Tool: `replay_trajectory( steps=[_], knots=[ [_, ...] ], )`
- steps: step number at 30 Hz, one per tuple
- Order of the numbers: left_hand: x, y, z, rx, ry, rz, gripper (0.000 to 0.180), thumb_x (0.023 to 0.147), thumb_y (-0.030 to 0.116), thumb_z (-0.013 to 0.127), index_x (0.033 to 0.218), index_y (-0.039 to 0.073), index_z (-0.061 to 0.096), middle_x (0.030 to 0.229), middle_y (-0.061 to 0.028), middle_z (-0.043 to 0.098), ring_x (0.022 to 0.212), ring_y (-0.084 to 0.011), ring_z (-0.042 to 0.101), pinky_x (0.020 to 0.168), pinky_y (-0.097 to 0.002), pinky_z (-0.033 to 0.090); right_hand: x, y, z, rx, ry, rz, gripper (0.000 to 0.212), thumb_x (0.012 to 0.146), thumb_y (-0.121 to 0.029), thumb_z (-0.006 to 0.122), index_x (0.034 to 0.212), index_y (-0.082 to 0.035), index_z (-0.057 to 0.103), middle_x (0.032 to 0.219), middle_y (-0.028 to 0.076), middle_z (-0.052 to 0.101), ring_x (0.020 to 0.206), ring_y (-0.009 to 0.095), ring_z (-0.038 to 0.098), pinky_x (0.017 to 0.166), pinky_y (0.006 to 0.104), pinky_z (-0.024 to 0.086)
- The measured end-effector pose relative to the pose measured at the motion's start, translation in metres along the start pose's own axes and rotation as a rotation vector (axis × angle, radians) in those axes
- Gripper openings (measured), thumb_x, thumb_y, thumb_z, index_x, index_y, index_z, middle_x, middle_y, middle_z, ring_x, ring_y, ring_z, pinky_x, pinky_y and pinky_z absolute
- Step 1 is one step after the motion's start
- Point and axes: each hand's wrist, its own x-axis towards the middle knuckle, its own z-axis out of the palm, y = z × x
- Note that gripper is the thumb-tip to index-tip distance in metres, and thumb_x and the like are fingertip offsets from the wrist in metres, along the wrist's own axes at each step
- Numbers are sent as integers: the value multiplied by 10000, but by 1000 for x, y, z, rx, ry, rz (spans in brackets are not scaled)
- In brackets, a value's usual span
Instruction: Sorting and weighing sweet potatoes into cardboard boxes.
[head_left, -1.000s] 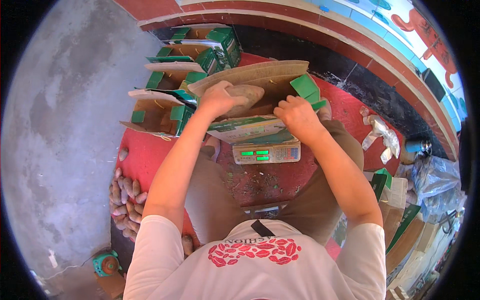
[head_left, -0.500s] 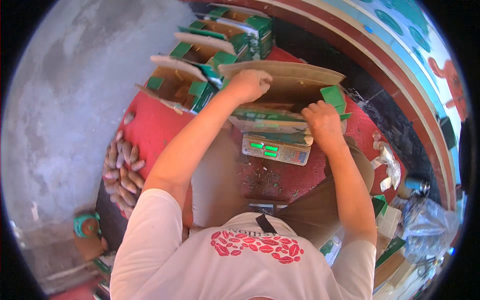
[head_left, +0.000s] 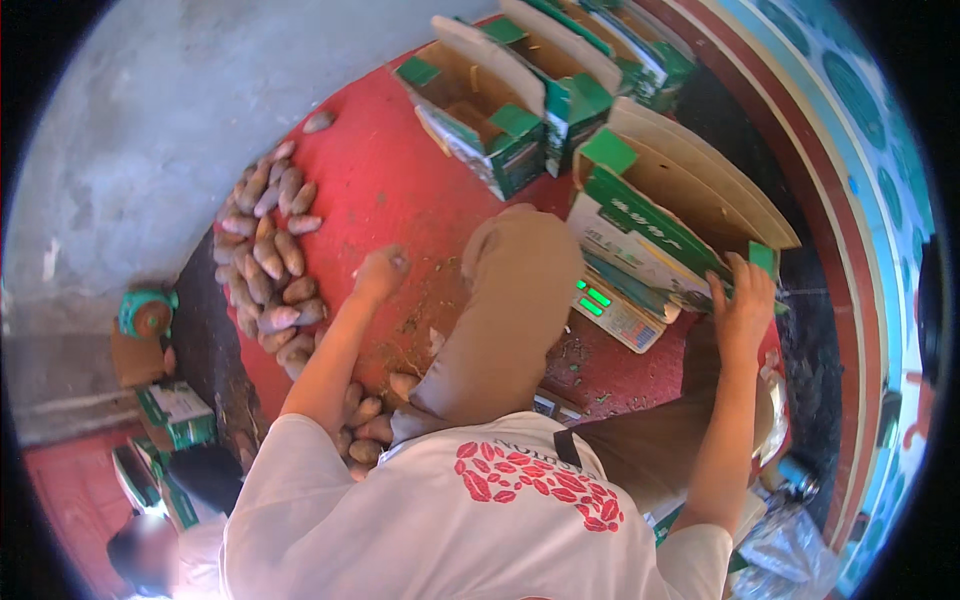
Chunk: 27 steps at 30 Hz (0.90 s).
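Note:
An open green-and-white cardboard box [head_left: 640, 235] stands tilted in view on a digital scale [head_left: 625, 318] with lit green displays. My right hand [head_left: 742, 305] grips the near right edge of its front wall. My left hand [head_left: 380, 274] is over the red floor covering [head_left: 385, 150], left of my knee, fingers loosely apart and nothing visible in them. It is slightly blurred. Nearest to it on the left lies a heap of brown, tapered root-like vegetables [head_left: 268, 260]. A smaller group of these vegetables [head_left: 368, 425] lies beside my left thigh.
Several open cardboard boxes [head_left: 515, 150] stand in a row at the back. A grey wall [head_left: 120, 150] rises at the left. More boxes [head_left: 178, 412] and part of another person [head_left: 195, 555] are at lower left. Clear plastic bags [head_left: 785, 555] lie at lower right.
My left hand has left the box's far flap and moved left toward the vegetables. My right hand stays on the box edge. The view has turned left, showing more of the heap.

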Motion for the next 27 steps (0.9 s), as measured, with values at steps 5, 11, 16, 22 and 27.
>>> replay_trajectory(
  steps=[5,11,16,22,27],
  knots=[
    [-72,-124,79,146,-194,-276,277,790,308,544,923,79,626,888,-198,621,881,-359,594,756,-447,472,3,-11,-5,-65,106,-57,419,727,-168,685,1109,-58,553,1015,125,576,935,316,532,828,401,401],
    [-128,-194,117,199,-515,-510,344,783,326,559,1036,101,615,1052,-169,606,1026,-317,557,875,-402,439,-12,19,-11,-140,248,-4,354,797,-164,634,1114,-27,554,1070,137,578,982,314,532,852,402,404],
    [-142,-187,104,175,-568,-537,400,773,342,571,1073,79,606,1086,-170,596,1062,-292,544,887,-383,436,-19,39,-31,-170,335,91,266,864,-117,558,1103,2,559,1069,151,587,960,312,554,824,380,436],
    [-171,-294,169,290,-503,-209,334,790,312,527,970,58,648,1043,-174,610,1006,-296,574,863,-387,447,-22,48,-39,-125,436,196,263,905,-172,512,1062,32,567,1047,142,602,968,293,565,849,374,442],
    [-119,-198,129,257,-445,-285,261,789,229,504,892,60,674,943,-151,640,923,-280,610,805,-377,474,-50,41,-72,-118,465,231,226,905,-126,504,1041,40,574,1020,151,602,934,281,575,829,356,452]
  ],
)
